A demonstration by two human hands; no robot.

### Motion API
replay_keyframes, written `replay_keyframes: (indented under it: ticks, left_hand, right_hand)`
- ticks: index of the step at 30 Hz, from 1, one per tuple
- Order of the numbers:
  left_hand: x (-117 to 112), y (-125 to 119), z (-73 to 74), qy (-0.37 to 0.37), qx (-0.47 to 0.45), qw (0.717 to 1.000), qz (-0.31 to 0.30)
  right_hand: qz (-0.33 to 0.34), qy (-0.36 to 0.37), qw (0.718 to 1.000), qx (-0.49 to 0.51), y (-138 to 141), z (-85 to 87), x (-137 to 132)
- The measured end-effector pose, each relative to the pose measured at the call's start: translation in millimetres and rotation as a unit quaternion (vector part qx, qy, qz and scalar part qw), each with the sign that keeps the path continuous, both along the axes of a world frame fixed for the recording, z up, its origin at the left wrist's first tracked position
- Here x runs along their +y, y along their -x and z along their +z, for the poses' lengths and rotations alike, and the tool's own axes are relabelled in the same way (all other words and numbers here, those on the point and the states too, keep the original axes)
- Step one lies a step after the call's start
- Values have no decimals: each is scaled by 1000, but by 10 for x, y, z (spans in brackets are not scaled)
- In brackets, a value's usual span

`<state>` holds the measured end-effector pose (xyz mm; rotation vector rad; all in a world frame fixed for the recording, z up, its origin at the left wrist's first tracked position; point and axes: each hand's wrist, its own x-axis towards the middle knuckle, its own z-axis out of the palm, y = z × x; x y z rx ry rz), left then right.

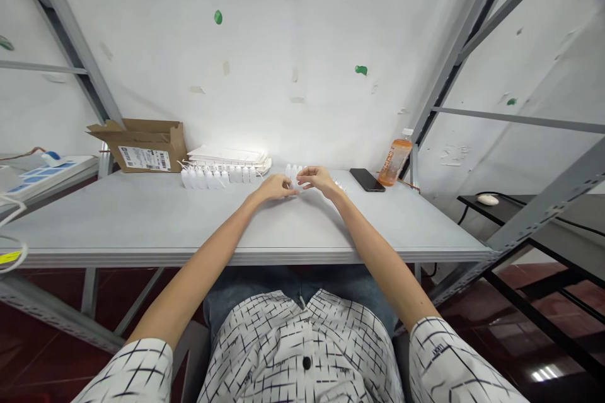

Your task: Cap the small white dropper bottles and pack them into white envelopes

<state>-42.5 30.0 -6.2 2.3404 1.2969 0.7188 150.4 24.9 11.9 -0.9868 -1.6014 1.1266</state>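
My left hand (276,188) is closed at the middle of the table, its fingertips on a small translucent white bottle (293,185). From the other side, my right hand (320,180) curls thumb and fingers over the same bottle, hiding much of it. Just behind the hands stand several more small white bottles (289,170). To the left, a row of similar bottles (203,178) stands upright, with another short group of bottles (242,174) beside it. Small clear or white pieces (341,186) lie partly hidden beyond my right wrist.
A stack of white sheets (227,156) lies behind the left bottles, near an opened cardboard box (151,146). At the right are a black phone (367,180) and an orange drink bottle (396,160). Metal shelf posts (439,87) frame the grey table (155,220).
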Motion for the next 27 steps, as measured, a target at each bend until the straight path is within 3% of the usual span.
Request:
replay_keyframes:
  ticks: [9, 27]
  left_hand:
    - [-56, 3, 51, 14, 0, 1000, 1]
    - [-16, -16, 12, -21, 47, 999, 12]
  right_hand:
    - [16, 0, 1000, 5, 38, 42, -56]
    - [13, 2, 998, -57, 25, 45, -66]
